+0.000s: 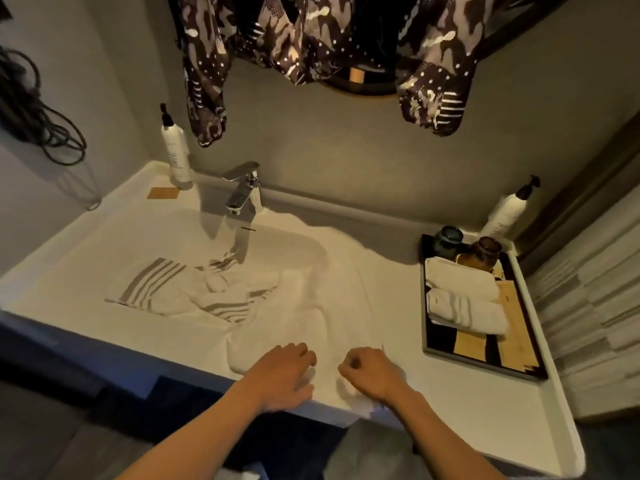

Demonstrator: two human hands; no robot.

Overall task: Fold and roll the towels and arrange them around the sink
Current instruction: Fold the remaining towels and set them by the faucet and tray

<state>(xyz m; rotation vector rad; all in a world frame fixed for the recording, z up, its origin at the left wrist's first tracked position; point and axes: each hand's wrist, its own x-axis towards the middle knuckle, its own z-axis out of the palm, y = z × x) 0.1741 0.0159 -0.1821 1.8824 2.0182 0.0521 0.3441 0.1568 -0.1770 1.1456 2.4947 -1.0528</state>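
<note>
While both hands work at the near edge of the surface (pixel 62 292), a plain white towel (pixel 332 306) lies spread over the sink basin and the front lip, its cloth rumpled into soft ridges. Left hand (pixel 285 374): palm down, fingers curled loosely, resting on the towel's near part; whether it grips the cloth cannot be told. Right hand (pixel 372 374): closed to a fist, pinching a bunch of the same towel at the edge. A second towel, white with grey stripes (pixel 194 292), lies crumpled in the basin just left of the plain one, touching it. Two rolled white towels (pixel 462 296) sit side by side on a dark tray (pixel 485 358) at the right end of the surface; two dark jars (pixel 467 245) stand at the tray's far end. Chrome faucet (pixel 244 188) stands at the back centre. One white pump bottle (pixel 175 150) upright at back left, beside a small tan card (pixel 163 193); another pump bottle (pixel 509 209) leaning at the back right corner. Surface: white, raised rim. Walls grey; a patterned dark garment (pixel 311 39) hangs overhead; coiled dark cable (pixel 38 116) on the left wall. Lighting dim, warm.
</note>
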